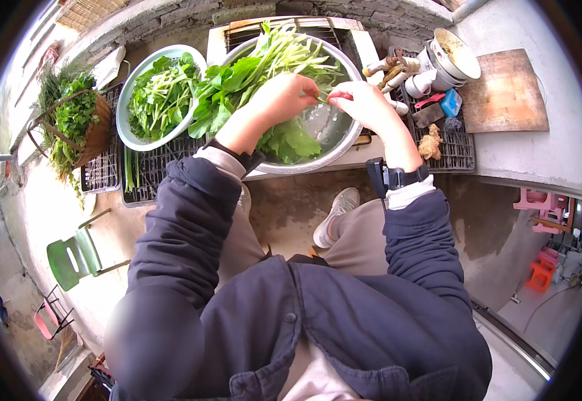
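Note:
My left hand (284,95) and my right hand (363,103) meet over a wide metal basin (336,158). Between their pinched fingertips runs a thin green vegetable stem (322,100), with one end in each hand. Leafy greens (237,79) with long pale stalks are heaped across the basin's far left side, partly behind my left hand. Below my hands, a broad green leaf (297,142) lies in the water (331,127). Left of the basin stands a pale blue-green colander (122,110) filled with cut greens (160,97).
A wicker basket (100,130) of herbs sits at far left. On the right, a black crate (454,157) carries bowls (456,53), a blue sponge (450,103) and a piece of ginger (430,143), beside a wooden cutting board (504,93). A green chair (74,260) stands lower left.

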Demonstrator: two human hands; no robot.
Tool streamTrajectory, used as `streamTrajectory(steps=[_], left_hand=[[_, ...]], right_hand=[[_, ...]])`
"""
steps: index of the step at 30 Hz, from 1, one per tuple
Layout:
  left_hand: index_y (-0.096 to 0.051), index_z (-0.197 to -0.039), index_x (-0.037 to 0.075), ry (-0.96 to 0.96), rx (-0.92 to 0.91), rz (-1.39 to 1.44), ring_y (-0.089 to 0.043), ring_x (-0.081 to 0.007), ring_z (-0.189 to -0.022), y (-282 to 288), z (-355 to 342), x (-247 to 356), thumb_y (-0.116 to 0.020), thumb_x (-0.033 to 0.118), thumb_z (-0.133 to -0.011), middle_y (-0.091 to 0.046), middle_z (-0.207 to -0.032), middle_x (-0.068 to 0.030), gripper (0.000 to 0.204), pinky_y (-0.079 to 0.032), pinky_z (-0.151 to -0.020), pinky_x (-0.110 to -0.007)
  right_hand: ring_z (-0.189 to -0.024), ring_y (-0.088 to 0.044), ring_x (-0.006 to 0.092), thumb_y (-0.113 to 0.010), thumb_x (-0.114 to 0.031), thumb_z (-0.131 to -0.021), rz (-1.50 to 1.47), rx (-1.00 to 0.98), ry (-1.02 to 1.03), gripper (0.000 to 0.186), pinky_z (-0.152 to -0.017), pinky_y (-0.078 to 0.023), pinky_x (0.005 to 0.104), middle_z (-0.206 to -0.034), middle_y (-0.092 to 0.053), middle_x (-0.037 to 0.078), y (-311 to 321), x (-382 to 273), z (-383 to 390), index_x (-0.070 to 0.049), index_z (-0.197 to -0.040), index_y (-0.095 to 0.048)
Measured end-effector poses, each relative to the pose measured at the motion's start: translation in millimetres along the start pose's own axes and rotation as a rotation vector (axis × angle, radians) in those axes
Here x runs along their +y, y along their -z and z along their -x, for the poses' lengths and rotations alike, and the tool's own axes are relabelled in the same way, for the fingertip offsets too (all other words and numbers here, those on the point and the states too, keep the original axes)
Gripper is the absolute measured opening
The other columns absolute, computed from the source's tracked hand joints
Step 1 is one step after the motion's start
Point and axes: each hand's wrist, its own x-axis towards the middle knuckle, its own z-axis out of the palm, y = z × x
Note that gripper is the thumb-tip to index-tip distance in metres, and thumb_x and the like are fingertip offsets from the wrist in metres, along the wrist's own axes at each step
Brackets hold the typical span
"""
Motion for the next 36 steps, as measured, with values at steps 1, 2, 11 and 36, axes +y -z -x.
streamTrajectory(steps=[1, 2, 11, 36], left_hand=[[-0.07, -0.099, 0.005, 0.005, -0.001, 0.016, -0.066, -0.0281, -0.094, 0, -1, 1, -0.069, 0.015, -0.078, -0.07, -0.099, -0.0132, 0.023, -0.05, -0.085, -0.036], [-0.071, -0.097, 0.005, -0.016, 0.017, 0.039, -0.066, -0.0279, -0.094, -1, -1, 3, -0.068, 0.015, -0.078, -0.07, -0.099, -0.0137, 0.022, -0.051, -0.084, -0.036], [-0.072, -0.088, 0.01, 0.09, 0.081, -0.048, -0.068, -0.029, -0.078, -5, 2, 11, -0.063, 0.017, -0.078, -0.07, -0.081, -0.0122, 0.015, -0.053, -0.073, -0.037], [-0.07, -0.109, 0.012, 0.363, 1.001, -0.395, -0.066, -0.0312, -0.093, 147, 70, -118, -0.066, 0.014, -0.084, -0.069, -0.103, -0.0147, 0.026, -0.052, -0.082, -0.038]], right_hand=[[-0.078, -0.065, 0.0191, -0.067, -0.017, -0.084, 0.03, 0.017, -0.018, 0.019, -0.072, -0.05, 0.0322, -0.085, -0.069, 0.011, -1, 0, 0, -0.007, -0.1, -0.07], [-0.08, -0.065, 0.0234, -0.065, -0.017, -0.083, 0.046, 0.012, 0.004, 0.018, -0.073, -0.051, 0.0341, -0.086, -0.069, 0.012, -1, 0, -1, -0.007, -0.098, -0.07], [-0.086, -0.065, 0.0334, -0.062, -0.017, -0.082, 0.133, 0.044, 0.112, 0.016, -0.077, -0.051, 0.0389, -0.089, -0.068, 0.015, -11, -1, -3, -0.008, -0.093, -0.069], [-0.084, -0.066, 0.0266, -0.067, -0.022, -0.086, -0.078, 0.319, 0.169, 0.028, -0.08, -0.052, 0.0337, -0.094, -0.069, 0.014, -53, -13, -64, -0.006, -0.108, -0.069]])
